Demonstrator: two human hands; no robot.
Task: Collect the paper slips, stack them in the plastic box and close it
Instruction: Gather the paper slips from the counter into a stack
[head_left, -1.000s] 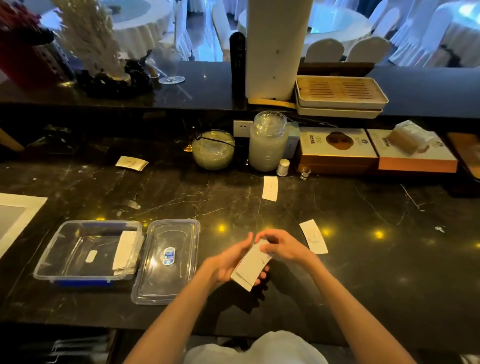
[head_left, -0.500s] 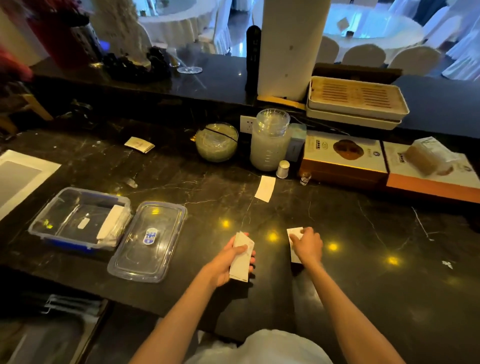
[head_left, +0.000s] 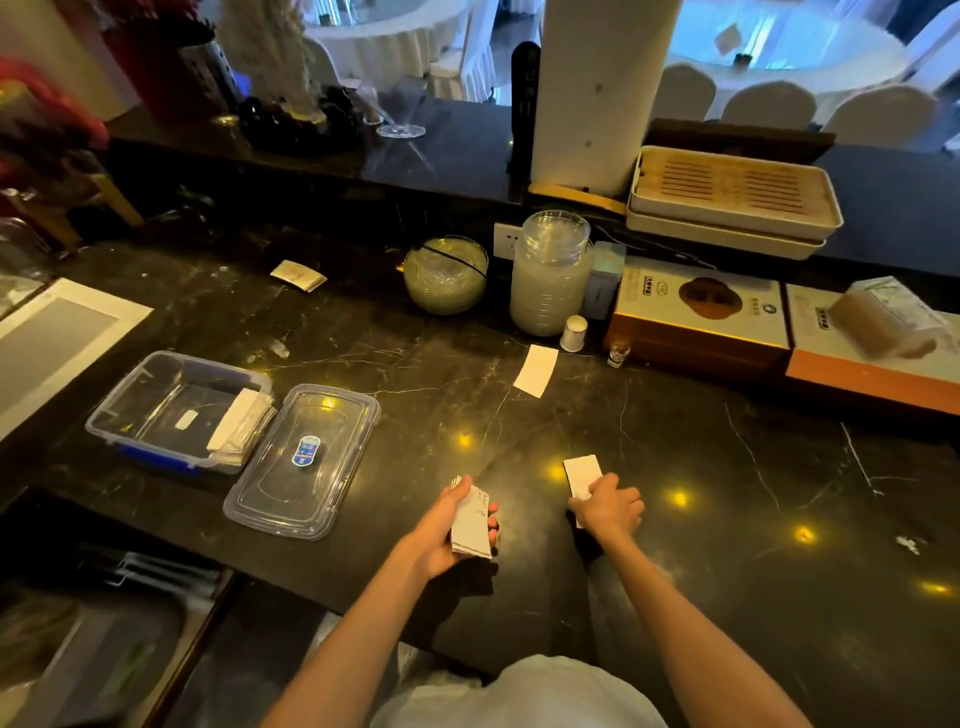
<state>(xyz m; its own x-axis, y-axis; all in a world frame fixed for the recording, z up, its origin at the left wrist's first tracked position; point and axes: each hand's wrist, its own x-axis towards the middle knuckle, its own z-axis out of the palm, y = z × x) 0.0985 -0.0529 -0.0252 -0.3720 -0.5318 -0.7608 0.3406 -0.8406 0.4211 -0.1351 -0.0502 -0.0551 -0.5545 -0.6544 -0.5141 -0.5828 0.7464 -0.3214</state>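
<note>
The left hand grips a stack of slips, fingers curled round its edges. Just right of it, the right hand presses its fingertips on a slip flat on the counter. Another slip lies well beyond the fingers. Far to the left sits the open box, slips stacked at its right end, its lid beside it.

The left hand gripped a stack of slips. The right hand pressed a slip on the counter.
</note>
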